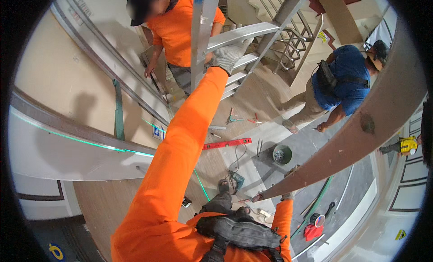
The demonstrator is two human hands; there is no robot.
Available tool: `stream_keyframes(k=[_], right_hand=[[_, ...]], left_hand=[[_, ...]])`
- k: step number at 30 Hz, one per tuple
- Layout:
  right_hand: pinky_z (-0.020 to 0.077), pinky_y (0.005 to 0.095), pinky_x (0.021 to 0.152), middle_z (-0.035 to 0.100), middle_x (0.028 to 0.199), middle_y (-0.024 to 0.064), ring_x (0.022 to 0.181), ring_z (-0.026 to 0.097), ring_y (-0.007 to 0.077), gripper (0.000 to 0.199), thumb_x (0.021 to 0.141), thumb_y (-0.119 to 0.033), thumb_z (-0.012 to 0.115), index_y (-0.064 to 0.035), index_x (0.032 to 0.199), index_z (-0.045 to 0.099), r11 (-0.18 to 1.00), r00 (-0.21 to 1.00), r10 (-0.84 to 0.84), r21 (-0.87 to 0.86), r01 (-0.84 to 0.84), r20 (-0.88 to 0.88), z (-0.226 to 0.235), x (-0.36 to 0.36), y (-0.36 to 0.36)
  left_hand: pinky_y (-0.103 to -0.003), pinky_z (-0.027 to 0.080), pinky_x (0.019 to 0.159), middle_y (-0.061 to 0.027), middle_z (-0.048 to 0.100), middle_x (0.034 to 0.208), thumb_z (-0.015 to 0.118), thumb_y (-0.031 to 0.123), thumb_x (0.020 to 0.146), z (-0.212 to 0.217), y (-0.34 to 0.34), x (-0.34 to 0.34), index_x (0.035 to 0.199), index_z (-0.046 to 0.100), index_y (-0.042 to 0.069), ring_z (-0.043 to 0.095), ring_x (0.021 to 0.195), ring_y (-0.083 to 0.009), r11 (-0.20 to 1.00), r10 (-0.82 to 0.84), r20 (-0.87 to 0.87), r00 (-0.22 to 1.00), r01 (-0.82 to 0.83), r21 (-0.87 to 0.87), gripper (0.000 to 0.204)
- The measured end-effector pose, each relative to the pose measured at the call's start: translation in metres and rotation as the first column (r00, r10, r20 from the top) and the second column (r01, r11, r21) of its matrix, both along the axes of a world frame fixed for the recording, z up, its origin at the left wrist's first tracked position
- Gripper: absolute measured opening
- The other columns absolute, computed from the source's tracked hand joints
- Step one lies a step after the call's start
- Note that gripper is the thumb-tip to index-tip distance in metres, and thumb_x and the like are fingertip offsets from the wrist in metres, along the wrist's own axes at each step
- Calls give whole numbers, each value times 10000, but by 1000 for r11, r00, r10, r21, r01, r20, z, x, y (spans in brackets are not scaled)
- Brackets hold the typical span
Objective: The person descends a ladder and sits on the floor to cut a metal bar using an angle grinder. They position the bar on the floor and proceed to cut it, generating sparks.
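Observation:
My left arm, in an orange sleeve, reaches up and forward to an aluminium ladder [243,36]. My left hand [229,56], in a pale knitted glove, is closed on one of its steps. At the lower right, my gloved right hand [287,195] grips a long, broad grey-brown board [343,140] with a dark stain. Its fingertips show over the board's upper edge, while the board hides the palm. The board slants from near my waist up to the upper right, close to the camera.
A person in orange [178,29] stands beyond the ladder; another in blue [340,81] bends at the right. On the floor lie a red spirit level [228,143], a bucket [282,154], a drill [236,181] and pliers [233,117]. Metal track [108,54] lines the left wall.

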State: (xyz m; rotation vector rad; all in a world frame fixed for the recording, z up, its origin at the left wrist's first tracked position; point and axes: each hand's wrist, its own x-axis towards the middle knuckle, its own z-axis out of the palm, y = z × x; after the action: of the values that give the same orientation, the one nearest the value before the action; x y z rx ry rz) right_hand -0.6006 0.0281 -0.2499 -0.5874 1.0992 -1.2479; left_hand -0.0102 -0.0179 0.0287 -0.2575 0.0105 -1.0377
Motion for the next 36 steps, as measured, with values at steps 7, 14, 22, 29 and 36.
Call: stream_keyframes(k=[7,14,22,29,36], right_hand=[[492,298,564,614,814,-18,662,576,122,180,1048,-314,678,-180,1167,666,981,976,10,-186,-52,-220,-43,-24,-12],[562,398,889,710,1220,68,1038,683,215,336,1050,-215,630,-27,1328,626,972,869,95,-143,-186,-487,-52,-59,-2],[542,380,982,675,1293,171,1133,663,254,501,973,-173,748,77,1380,595,986,935,-37,-166,-24,-353,0,-28,-7],[534,378,905,741,1142,127,1027,683,238,495,1021,-398,674,37,1256,708,969,861,67,-175,-177,-504,53,-11,4],[553,338,861,713,1103,124,927,680,213,534,990,-405,719,16,1305,625,963,935,233,-70,-260,-266,45,-31,9]], left_hand=[[-729,206,1234,-143,562,1521,330,587,1077,-13,-14,-11,1493,537,142,421,1494,-396,999,-43,-90,995,40,-34,643],[-668,256,1243,-163,479,1585,253,715,1025,-2,-25,-49,1495,476,68,418,1491,-391,987,38,-207,978,-4,161,831],[-613,355,1224,-303,499,1508,200,551,1099,-18,22,-101,1418,469,-105,471,1428,-449,839,-67,370,927,-148,524,777],[-549,421,1168,-214,622,1387,389,512,1106,-92,152,-240,1379,558,-27,597,1310,-367,708,-287,590,755,-247,661,627],[-448,439,1140,-119,569,1515,395,349,1151,-292,366,-436,1505,484,13,582,1343,-267,389,-408,532,742,-385,837,496]])
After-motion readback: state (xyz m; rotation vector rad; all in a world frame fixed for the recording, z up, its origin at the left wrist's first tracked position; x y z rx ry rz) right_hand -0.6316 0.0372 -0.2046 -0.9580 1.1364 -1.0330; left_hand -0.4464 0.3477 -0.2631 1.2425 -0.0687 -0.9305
